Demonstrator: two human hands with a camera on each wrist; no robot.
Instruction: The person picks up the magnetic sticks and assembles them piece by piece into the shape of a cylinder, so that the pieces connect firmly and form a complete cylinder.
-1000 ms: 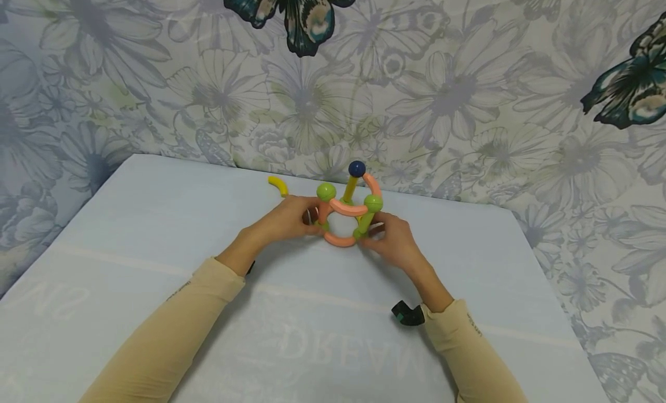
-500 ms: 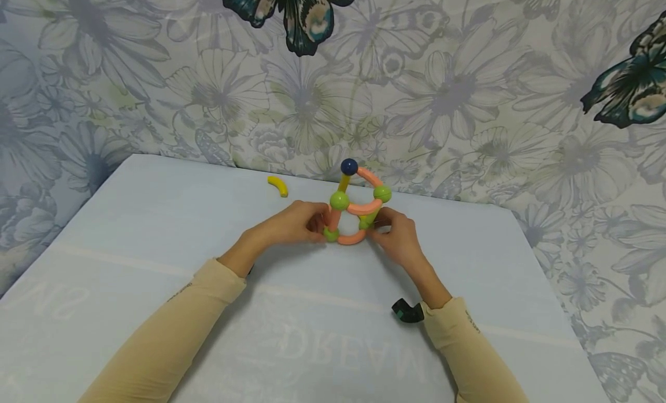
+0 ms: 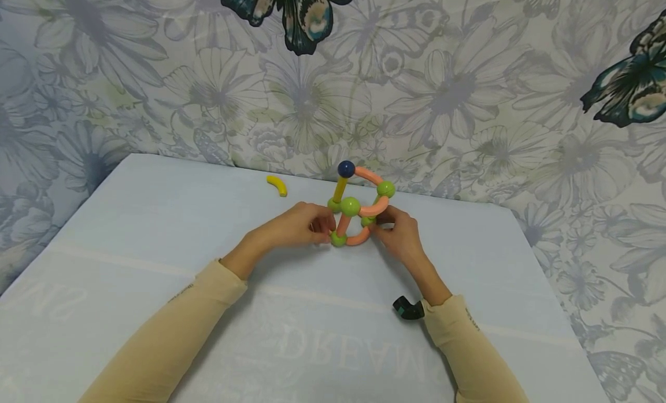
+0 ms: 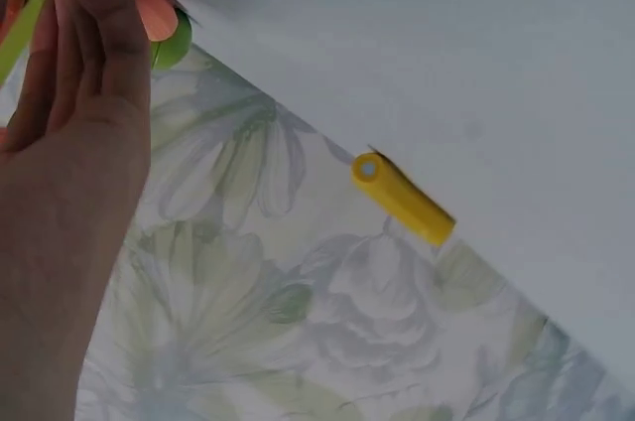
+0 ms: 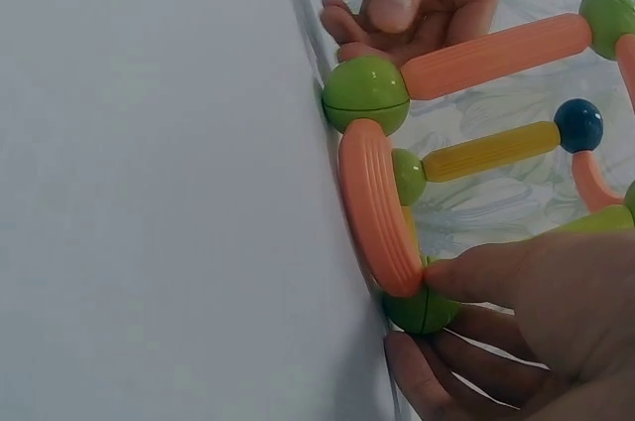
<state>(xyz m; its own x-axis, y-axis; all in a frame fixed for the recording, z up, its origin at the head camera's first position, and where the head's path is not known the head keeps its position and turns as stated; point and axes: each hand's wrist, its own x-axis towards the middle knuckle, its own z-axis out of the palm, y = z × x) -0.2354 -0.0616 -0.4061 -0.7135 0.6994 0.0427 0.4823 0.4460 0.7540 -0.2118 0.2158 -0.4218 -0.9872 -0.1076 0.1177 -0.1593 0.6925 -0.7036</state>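
Observation:
A toy frame of green balls, a dark blue ball [image 3: 346,169] and coral, yellow and green rods stands on the table between my hands. My right hand [image 3: 402,236] pinches the green ball [image 5: 422,310] at its lower right corner, thumb on one side and fingers on the other. At the lower left corner, my left hand [image 3: 296,225] is beside another green ball [image 5: 365,93], its fingers loosely bent; in the right wrist view its thumb is apart from the ball. Whether the other left fingertips touch it I cannot tell. A straight coral rod [image 5: 496,56] rises from that ball.
Behind my left hand, a loose curved yellow rod [image 3: 277,186] lies near the table's back edge. The white table [image 3: 208,357] meets a flower-patterned wall [image 3: 447,102]. A black device [image 3: 408,308] sits by my right wrist.
The toy frame has turned on the table: its near side has swung right and the blue ball has shifted slightly left. Both hands have stayed beside it, my left moving a little rightward.

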